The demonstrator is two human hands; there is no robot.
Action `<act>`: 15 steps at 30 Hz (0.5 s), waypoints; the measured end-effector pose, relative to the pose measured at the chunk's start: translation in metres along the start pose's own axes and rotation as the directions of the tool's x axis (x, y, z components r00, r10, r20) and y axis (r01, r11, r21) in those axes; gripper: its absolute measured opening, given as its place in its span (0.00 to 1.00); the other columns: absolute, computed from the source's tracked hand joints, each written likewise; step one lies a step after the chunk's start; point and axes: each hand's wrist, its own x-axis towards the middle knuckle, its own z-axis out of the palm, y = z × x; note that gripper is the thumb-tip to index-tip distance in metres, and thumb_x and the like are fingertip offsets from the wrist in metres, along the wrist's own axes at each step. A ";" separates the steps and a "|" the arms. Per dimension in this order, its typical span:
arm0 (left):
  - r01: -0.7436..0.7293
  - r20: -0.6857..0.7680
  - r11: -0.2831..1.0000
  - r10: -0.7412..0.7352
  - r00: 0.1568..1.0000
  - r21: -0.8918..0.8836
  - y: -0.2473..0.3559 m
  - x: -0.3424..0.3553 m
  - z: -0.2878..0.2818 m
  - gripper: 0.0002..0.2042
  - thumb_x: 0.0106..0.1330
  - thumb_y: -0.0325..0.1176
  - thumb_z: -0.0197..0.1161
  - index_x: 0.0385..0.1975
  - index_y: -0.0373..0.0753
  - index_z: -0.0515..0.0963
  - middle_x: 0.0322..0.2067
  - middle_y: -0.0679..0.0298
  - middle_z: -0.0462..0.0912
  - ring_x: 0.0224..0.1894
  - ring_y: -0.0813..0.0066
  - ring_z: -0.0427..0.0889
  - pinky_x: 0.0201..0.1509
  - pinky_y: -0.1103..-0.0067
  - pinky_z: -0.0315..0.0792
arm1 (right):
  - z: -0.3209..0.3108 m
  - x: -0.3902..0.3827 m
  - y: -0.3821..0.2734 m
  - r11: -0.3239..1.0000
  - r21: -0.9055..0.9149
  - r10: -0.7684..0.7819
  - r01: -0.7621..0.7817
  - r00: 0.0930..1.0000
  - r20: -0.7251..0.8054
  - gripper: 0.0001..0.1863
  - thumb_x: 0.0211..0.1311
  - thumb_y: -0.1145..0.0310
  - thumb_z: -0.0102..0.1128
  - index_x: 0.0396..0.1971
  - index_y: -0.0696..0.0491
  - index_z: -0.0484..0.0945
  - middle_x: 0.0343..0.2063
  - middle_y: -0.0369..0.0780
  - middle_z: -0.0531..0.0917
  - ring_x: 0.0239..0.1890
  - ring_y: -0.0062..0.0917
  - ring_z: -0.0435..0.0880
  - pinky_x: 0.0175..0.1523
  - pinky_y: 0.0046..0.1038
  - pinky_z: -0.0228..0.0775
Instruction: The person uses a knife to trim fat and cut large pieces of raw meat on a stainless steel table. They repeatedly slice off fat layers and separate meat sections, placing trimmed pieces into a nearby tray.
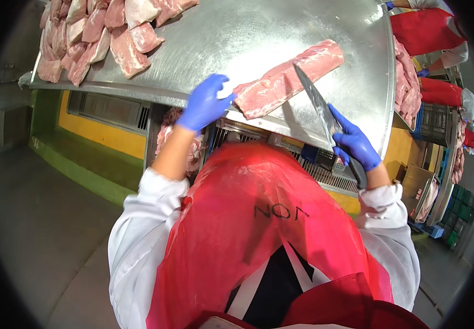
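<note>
A curved steel table (313,33) carries one long meat strip (286,79), its axis running from 8 to 2 o'clock. The left hand (207,103) touches its near end with loose fingers. The right hand (355,143) is clenched on one knife (318,104) pointing to 11 o'clock, its tip at the strip's middle.
</note>
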 end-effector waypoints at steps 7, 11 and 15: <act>0.052 0.157 0.961 -0.098 0.983 0.271 -0.032 0.108 0.123 0.14 0.61 0.42 0.62 0.34 0.35 0.81 0.34 0.46 0.84 0.40 0.48 0.84 0.47 0.63 0.77 | 0.019 0.098 0.042 0.966 -0.059 -0.258 0.252 0.930 -0.263 0.41 0.66 0.76 0.52 0.77 0.38 0.48 0.21 0.36 0.77 0.16 0.18 0.73 0.19 0.22 0.68; 0.135 0.150 0.976 -0.161 0.975 0.171 -0.029 0.098 0.104 0.10 0.60 0.34 0.58 0.29 0.34 0.82 0.32 0.45 0.85 0.37 0.48 0.84 0.45 0.63 0.77 | 0.056 0.148 0.045 0.958 -0.036 -0.286 0.286 0.930 -0.231 0.42 0.66 0.76 0.51 0.77 0.39 0.46 0.21 0.37 0.76 0.15 0.19 0.73 0.20 0.23 0.69; 0.041 0.121 0.962 -0.076 0.990 0.270 -0.039 0.099 0.100 0.11 0.62 0.34 0.56 0.30 0.34 0.82 0.34 0.41 0.83 0.39 0.39 0.82 0.44 0.59 0.76 | 0.087 0.200 0.043 0.969 -0.023 -0.248 0.247 0.962 -0.111 0.37 0.67 0.73 0.51 0.76 0.43 0.52 0.22 0.40 0.78 0.18 0.22 0.76 0.22 0.27 0.71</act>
